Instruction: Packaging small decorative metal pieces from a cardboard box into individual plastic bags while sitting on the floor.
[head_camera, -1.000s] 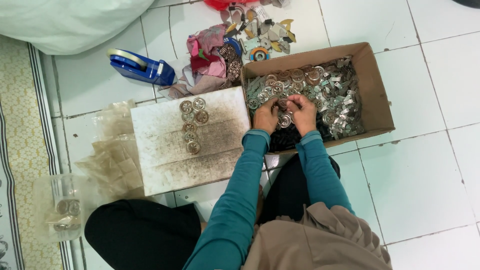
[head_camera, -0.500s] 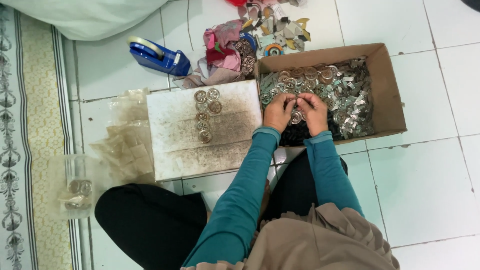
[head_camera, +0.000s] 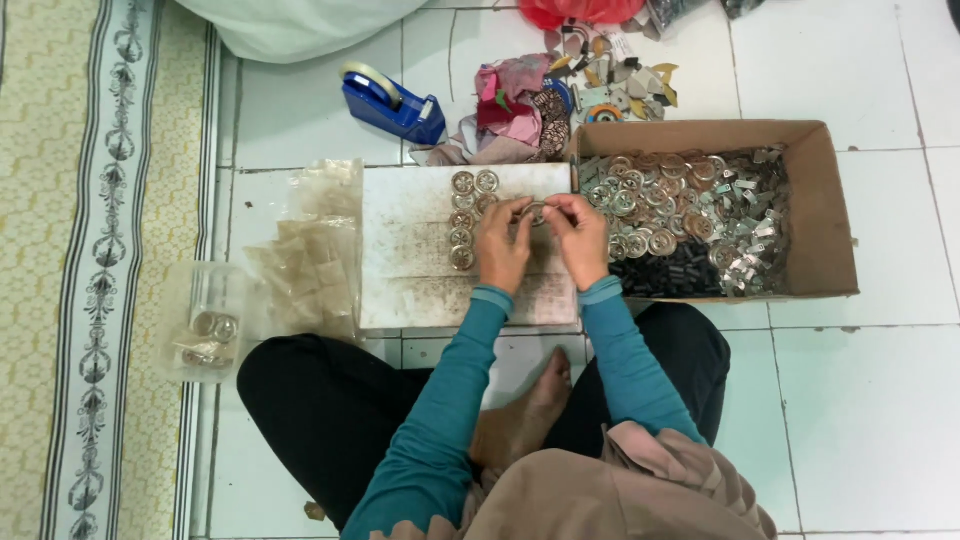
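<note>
Shiny metal rings (head_camera: 462, 222) on worn matt board (head_camera: 420, 290); brown cardboard box (head_camera: 830, 230); glossy white floor tiles (head_camera: 880, 400)

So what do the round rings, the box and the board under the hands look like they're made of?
Rings: likely metal, shiny silver glints. Box: brown cardboard, matte, folded flaps. Board: whitish, scuffed and stained; possibly foam or painted wood, can't tell.

1 head camera looks straight down from above the seated person onto the tiled floor (head_camera: 880, 400), moderately near.
</note>
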